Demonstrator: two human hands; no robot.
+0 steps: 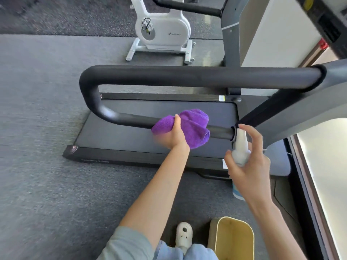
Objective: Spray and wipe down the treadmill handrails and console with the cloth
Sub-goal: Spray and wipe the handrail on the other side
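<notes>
A black U-shaped treadmill handrail (187, 76) spans the middle of the view above the dark belt (131, 132). My left hand (173, 135) grips a purple cloth (193, 128) wrapped round the near bar of the handrail (131, 120). To its right, my right hand (249, 166) holds a white spray bottle (241, 149) upright, forefinger raised over the nozzle, close to the bar's joint with the grey upright (293, 113). The console shows only as a dark edge (330, 25) at the top right.
A white exercise bike (163, 30) stands on the grey floor beyond the treadmill. A yellow-lined bin (232, 241) sits by my white shoe (184, 235) at the bottom. A bright window strip (324, 175) runs along the right side.
</notes>
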